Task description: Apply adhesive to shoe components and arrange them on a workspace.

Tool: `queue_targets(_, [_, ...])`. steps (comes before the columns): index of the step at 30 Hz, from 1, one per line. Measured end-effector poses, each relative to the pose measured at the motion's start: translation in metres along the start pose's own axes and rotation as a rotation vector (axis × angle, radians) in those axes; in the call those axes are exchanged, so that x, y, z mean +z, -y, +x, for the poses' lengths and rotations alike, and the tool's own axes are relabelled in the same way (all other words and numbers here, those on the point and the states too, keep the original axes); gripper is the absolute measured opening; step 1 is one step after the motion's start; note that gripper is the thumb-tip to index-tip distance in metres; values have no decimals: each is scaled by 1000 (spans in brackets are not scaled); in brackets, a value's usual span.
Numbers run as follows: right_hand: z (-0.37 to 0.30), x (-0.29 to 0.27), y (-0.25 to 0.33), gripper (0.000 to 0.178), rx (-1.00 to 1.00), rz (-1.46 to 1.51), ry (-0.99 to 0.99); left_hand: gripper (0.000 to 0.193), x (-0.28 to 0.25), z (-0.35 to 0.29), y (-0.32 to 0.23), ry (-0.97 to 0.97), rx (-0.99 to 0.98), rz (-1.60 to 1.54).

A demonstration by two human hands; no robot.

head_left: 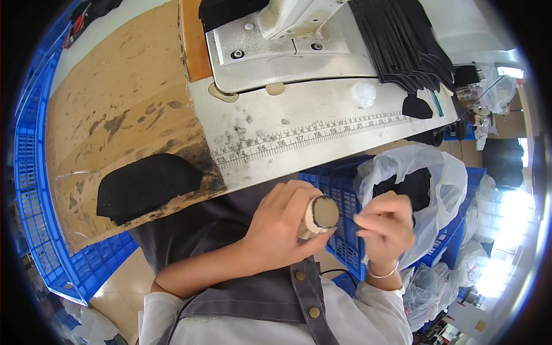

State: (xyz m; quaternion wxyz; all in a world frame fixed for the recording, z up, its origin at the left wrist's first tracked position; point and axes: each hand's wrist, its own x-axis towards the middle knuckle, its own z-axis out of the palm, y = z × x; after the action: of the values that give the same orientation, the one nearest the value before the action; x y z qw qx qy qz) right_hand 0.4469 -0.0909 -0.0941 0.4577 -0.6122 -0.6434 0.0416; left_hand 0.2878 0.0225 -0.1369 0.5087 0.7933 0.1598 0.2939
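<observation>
Worktable [115, 109]: worn, sewing machine [287, 46] at 12 o'clock.
Left hand [282, 221]: fingers wrapped around tan roll [319, 215].
Right hand [385, 227]: fingertips pinched together, at 3 o'clock of roll.

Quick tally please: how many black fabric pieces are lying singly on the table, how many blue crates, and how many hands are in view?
Black fabric pieces lying singly: 2
Blue crates: 2
Hands, left hand and right hand: 2
Total: 6
</observation>
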Motion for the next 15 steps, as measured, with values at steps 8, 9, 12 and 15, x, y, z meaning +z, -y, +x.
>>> queue_targets(8, [2, 20, 9, 43, -35, -71, 42, 50, -2, -1, 4, -39, -16, 23])
queue_targets(9, [4, 21, 9, 42, -52, -73, 39, 50, -2, -1, 4, -37, -14, 23])
queue_targets(12, [5, 24, 7, 35, -102, -129, 67, 51, -1, -2, 4, -38, -17, 28])
queue_targets(15, [2, 22, 7, 28, -262, -325, 62, 51, 2, -2, 3, -39, -11, 51])
